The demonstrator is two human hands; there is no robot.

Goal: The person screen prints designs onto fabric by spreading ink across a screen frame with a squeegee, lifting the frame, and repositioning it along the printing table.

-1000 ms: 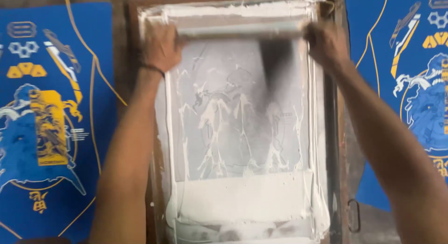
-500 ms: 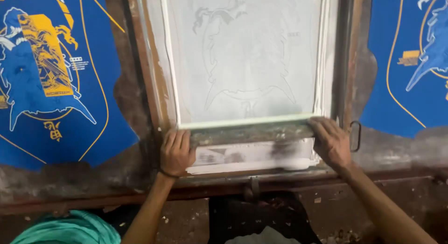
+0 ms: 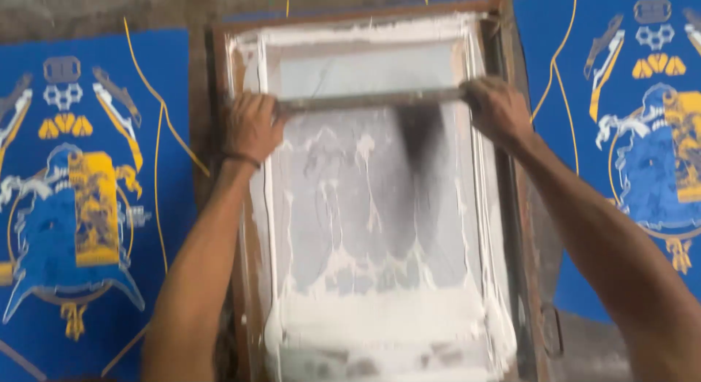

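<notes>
1. The left hand (image 3: 252,125) and right hand (image 3: 499,110) each grip an end of the squeegee (image 3: 372,100).
2. It lies across the far part of the screen (image 3: 372,228), apparently pressing white ink (image 3: 380,320).
3. Blue printed cloths (image 3: 80,207) flank the frame.

Wood-framed printing screen (image 3: 380,207), rectangular, centre, smeared with white ink. Blue printed sheets with yellow-and-white emblems lie at left (image 3: 80,199) and right (image 3: 628,134).

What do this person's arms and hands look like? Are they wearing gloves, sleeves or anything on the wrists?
Both forearms are bare, with no sleeves in view. The left hand and right hand have no gloves. A thin dark band circles the left wrist. No ring or watch can be made out; the picture is blurred.
</notes>
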